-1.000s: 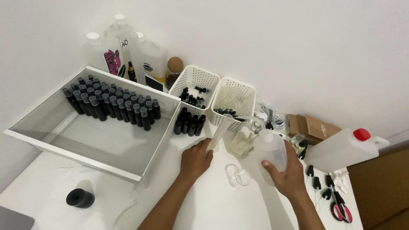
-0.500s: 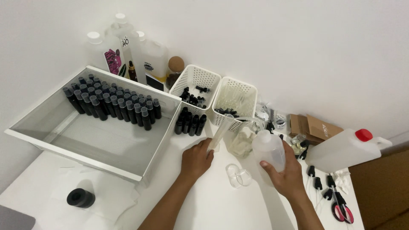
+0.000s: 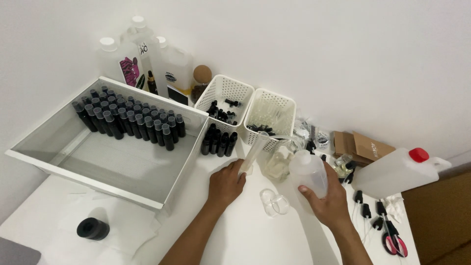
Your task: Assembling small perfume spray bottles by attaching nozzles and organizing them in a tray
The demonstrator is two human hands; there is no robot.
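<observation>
My left hand (image 3: 225, 182) grips the base of a tall clear measuring cylinder (image 3: 254, 153) that stands on the white table. My right hand (image 3: 327, 198) holds a translucent squeeze bottle (image 3: 307, 170) whose thin bent spout reaches left to the cylinder's mouth. A clear glass flask (image 3: 278, 164) stands between the two hands, behind them. Two small clear cups (image 3: 274, 202) lie on the table just in front of the bottle.
A big white tray (image 3: 105, 162) at left holds rows of small black bottles (image 3: 128, 119). Two white baskets (image 3: 269, 109) and large jugs (image 3: 169, 68) stand at the wall. A white jug with red cap (image 3: 398, 172), black pump tops (image 3: 365, 211), scissors (image 3: 394, 240) lie right. A black cap (image 3: 92, 228) sits front left.
The squeeze bottle in my right hand has shifted slightly up and toward the cylinder. My left hand stays on the cylinder's base.
</observation>
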